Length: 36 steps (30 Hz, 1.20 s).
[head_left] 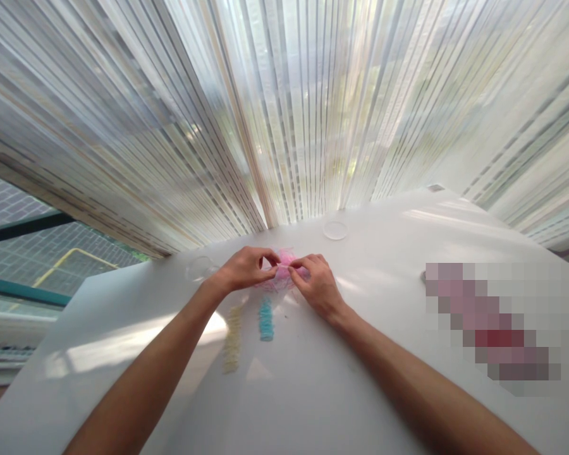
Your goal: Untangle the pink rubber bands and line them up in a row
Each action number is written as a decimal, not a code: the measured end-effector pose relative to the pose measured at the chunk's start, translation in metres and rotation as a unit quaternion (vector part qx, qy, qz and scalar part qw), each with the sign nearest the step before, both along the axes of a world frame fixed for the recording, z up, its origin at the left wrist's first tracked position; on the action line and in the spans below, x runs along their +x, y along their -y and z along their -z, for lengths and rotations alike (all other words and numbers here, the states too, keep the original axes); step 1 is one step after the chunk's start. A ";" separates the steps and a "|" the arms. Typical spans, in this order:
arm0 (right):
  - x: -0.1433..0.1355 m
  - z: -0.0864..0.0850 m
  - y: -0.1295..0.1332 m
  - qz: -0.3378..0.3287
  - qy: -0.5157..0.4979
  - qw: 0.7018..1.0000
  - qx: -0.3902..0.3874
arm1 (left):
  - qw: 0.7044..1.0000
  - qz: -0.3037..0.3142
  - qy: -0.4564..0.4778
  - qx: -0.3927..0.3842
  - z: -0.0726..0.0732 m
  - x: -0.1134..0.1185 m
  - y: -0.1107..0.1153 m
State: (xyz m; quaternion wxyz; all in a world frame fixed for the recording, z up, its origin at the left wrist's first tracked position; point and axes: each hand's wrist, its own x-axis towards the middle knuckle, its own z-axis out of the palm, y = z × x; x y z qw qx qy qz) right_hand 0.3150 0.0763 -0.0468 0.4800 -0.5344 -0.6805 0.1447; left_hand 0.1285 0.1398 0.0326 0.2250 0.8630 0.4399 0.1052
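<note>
Well, hands [317, 281] pinching pink strands [286, 254]; far edge of table [303, 385] close beyond, wider room nearside

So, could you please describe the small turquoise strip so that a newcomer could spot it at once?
On the white table below the sheer striped curtain, find the left hand and right hand close together at a pink tangle. The small turquoise strip lies just nearer the viewer. Unlike the longer, pale yellow strip to its left, it is bright blue-green.
</note>
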 end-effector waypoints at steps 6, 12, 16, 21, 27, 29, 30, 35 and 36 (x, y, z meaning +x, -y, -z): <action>0.000 0.000 0.000 -0.008 -0.004 1.000 0.004 | 1.000 0.012 0.010 0.012 0.004 0.001 0.000; 0.001 -0.002 0.000 -0.009 -0.011 1.000 0.004 | 0.999 0.004 0.037 -0.011 -0.002 0.004 0.003; 0.001 -0.004 0.002 -0.011 -0.018 1.000 0.004 | 0.998 -0.003 0.049 -0.032 -0.002 0.007 0.005; 0.001 -0.005 0.002 -0.016 -0.032 0.999 0.008 | 0.997 -0.013 0.065 -0.038 0.003 0.006 0.006; 0.001 -0.008 0.002 -0.015 -0.079 0.997 0.002 | 0.997 -0.024 0.063 -0.045 0.005 0.002 0.005; 0.002 -0.009 0.003 -0.016 -0.087 0.996 0.001 | 0.997 -0.022 0.063 -0.049 0.006 0.001 0.004; 0.002 -0.009 0.003 -0.018 -0.090 0.996 0.001 | 0.996 -0.021 0.064 -0.051 0.007 0.001 0.004; 0.001 -0.008 0.002 -0.029 -0.101 0.994 0.006 | 0.995 -0.013 0.086 -0.049 0.006 0.003 0.005; 0.001 -0.008 0.002 -0.032 -0.101 0.994 0.007 | 0.994 -0.010 0.093 -0.049 0.005 0.004 0.005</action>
